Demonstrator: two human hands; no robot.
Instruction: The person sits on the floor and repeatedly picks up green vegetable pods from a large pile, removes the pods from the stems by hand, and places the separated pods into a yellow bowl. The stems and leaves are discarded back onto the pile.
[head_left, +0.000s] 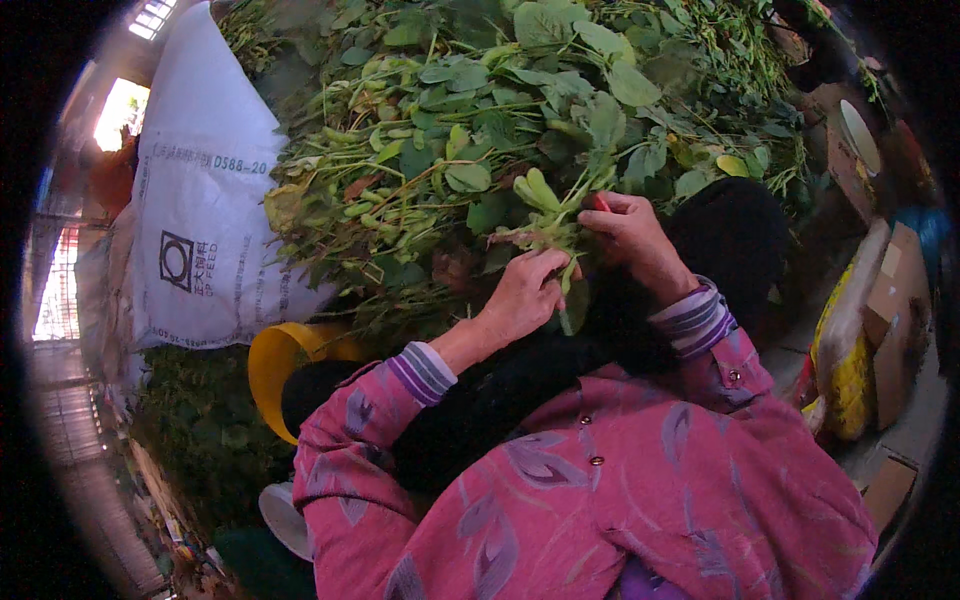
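Observation:
In front of me lies a heap of cut green soybean plants (405, 161) with leaves and plump pods. My left hand (525, 289) pinches a leafy soybean sprig (551, 232) near its lower end, with a leaf hanging below the fingers. On the sprig's other side, my right hand (630, 229) is closed on a small red object (601, 202), mostly hidden by the fingers; I cannot tell what it is. The right fingertips are close to the sprig's stem. Pale green pods (537, 190) stand up just above the two hands.
A white woven feed sack (206, 202) bearing print is at the left of the heap. A yellow container (270, 382) stands beside my left knee, with a white container (287, 517) below. More greenery (210, 420) lies left. Cardboard (896, 300) and a yellow bag (844, 352) are at right.

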